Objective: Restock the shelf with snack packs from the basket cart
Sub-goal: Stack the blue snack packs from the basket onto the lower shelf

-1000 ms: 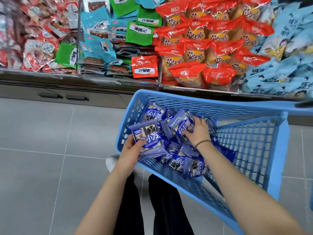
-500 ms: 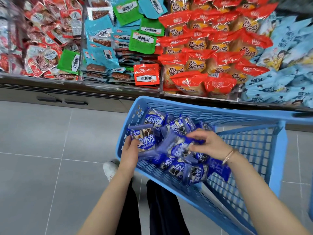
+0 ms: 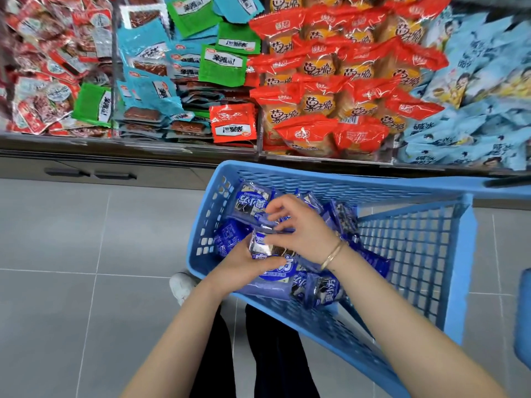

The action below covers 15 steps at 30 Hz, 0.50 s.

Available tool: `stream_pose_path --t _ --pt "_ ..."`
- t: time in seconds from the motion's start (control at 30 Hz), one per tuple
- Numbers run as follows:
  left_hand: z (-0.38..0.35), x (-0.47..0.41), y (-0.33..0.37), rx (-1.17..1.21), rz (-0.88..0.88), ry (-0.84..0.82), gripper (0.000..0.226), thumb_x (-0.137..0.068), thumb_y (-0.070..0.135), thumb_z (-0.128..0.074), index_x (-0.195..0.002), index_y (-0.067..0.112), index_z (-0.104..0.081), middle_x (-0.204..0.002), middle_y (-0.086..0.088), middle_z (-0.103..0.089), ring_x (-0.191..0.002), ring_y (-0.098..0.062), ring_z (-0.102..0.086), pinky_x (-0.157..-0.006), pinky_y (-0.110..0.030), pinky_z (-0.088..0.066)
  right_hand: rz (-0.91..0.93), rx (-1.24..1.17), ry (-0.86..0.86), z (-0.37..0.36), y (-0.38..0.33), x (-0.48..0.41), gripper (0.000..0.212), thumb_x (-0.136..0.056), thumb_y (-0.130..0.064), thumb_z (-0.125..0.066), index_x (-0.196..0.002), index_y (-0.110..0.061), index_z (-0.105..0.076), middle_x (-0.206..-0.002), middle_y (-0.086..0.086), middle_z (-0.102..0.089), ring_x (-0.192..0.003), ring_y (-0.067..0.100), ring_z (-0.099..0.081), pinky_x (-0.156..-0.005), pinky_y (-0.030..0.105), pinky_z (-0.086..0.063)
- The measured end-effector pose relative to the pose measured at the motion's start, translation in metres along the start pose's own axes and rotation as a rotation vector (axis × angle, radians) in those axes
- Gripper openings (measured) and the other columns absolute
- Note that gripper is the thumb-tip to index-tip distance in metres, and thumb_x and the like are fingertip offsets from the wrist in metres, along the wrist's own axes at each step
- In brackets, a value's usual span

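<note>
1. The blue basket cart (image 3: pixel 344 183) stands in the lower right of the frame, just in front of the shelf (image 3: pixel 129 145), on a grey tiled floor (image 3: pixel 71 239).
2. A heap of blue-purple snack packs (image 3: pixel 321 288) lies in the near left corner of the basket; one of them (image 3: pixel 253 201) lies face up against the far wall.
3. The left hand (image 3: pixel 244 267) is inside the basket at centre frame. Its fingers curl under the held pack (image 3: pixel 270 251) and its thumb presses across the front.
4. The right hand (image 3: pixel 304 228) hovers just above and touches the left hand's load. Its fingers (image 3: pixel 277 206) are bent and slightly spread, and thumb and forefinger pinch the crimped edge of a second pack (image 3: pixel 268 224), which rests against the top of the held pack.
5. A thin gold bracelet (image 3: pixel 333 254) circles the right wrist.
6. Across the top of the frame the shelf compartments hold dark red packs (image 3: pixel 43 67) at left, teal and green packs (image 3: pixel 178 64) in the middle, orange-red packs (image 3: pixel 330 96) and pale blue packs (image 3: pixel 474 116) at right.
7. A white shoe (image 3: pixel 181 285) and black trousers (image 3: pixel 273 354) show below the basket.
</note>
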<state>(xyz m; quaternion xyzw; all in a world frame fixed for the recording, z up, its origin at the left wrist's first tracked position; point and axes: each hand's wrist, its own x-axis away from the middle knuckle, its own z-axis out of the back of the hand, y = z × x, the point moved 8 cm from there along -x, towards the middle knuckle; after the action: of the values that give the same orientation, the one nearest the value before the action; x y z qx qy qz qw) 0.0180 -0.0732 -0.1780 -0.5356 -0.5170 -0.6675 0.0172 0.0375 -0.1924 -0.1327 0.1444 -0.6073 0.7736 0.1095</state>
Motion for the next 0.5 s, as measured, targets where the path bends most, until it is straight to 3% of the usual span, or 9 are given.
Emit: stream_pose_path --t 0.07,0.13,0.27,0.33,0.4,0.43,0.5 --pt "0.01 0.004 -0.015 0.09 0.058 0.092 0.033 -0.08 0.012 -0.075 -0.109 0.021 -0.063 -0.094 0.008 -0.075 -0.094 -0.011 -0.07 -0.076 -0.015 -0.052 -0.027 -0.088 0.094 0.017 0.016 0.006 0.035 -0.077 -0.007 -0.073 -0.09 -0.033 -0.053 -0.103 -0.009 -0.054 -0.099 0.005 -0.057 -0.083 0.019 -0.052" --pt "0.024 0.011 -0.03 0.156 0.108 0.209 0.034 -0.077 0.02 -0.077 -0.109 0.02 -0.065 -0.095 0.006 -0.076 -0.094 -0.015 -0.071 -0.085 -0.027 -0.052 -0.143 0.026 0.105 0.033 0.048 0.018 0.028 -0.081 -0.011 -0.07 -0.093 -0.031 -0.056 -0.104 -0.013 -0.056 -0.099 0.0 -0.056 -0.089 0.017 -0.05" --pt "0.031 0.021 -0.051 0.263 0.147 0.319 0.037 -0.071 0.028 -0.081 -0.104 0.024 -0.065 -0.096 0.003 -0.076 -0.085 -0.012 -0.072 -0.077 -0.028 -0.053 -0.499 0.585 -0.288 0.029 0.14 0.065 0.034 -0.08 -0.013 -0.071 -0.111 -0.014 -0.057 -0.115 -0.003 -0.054 -0.106 0.015 -0.055 -0.096 0.03 -0.046" --pt "0.028 0.022 -0.051 0.26 0.156 0.317 0.057 -0.062 0.045 -0.083 -0.111 0.024 -0.063 -0.106 0.0 -0.074 -0.091 -0.011 -0.071 -0.077 -0.023 -0.054 -0.56 0.77 -0.425 0.022 0.167 0.086 0.047 -0.078 -0.014 -0.07 -0.121 -0.015 -0.051 -0.125 -0.002 -0.048 -0.112 0.017 -0.051 -0.095 0.026 -0.043" --pt "0.029 0.022 -0.053 0.159 0.221 0.35 0.097 -0.052 0.07 -0.075 -0.132 0.019 -0.051 -0.128 0.0 -0.063 -0.112 -0.014 -0.063 -0.093 -0.024 -0.047 -0.56 0.83 -0.404 0.02 0.179 0.093 0.052 -0.078 -0.017 -0.069 -0.124 -0.017 -0.047 -0.127 -0.002 -0.045 -0.115 0.018 -0.047 -0.097 0.028 -0.041" --pt "0.032 0.022 -0.054 0.101 0.274 0.376 0.107 -0.053 0.079 -0.067 -0.138 0.018 -0.045 -0.134 0.001 -0.057 -0.119 -0.016 -0.057 -0.097 -0.027 -0.04 -0.552 0.855 -0.377 0.021 0.18 0.094 0.049 -0.079 -0.019 -0.068 -0.123 -0.018 -0.047 -0.127 -0.002 -0.045 -0.116 0.019 -0.046 -0.097 0.03 -0.041" --pt "0.035 0.023 -0.052 0.134 0.322 0.409 0.098 -0.056 0.087 -0.051 -0.13 0.024 -0.053 -0.129 0.0 -0.061 -0.114 -0.016 -0.059 -0.096 -0.032 -0.04 -0.541 0.903 -0.365 0.02 0.183 0.093 0.039 -0.082 -0.024 -0.066 -0.117 -0.019 -0.051 -0.123 -0.006 -0.045 -0.116 0.02 -0.048 -0.097 0.03 -0.04"
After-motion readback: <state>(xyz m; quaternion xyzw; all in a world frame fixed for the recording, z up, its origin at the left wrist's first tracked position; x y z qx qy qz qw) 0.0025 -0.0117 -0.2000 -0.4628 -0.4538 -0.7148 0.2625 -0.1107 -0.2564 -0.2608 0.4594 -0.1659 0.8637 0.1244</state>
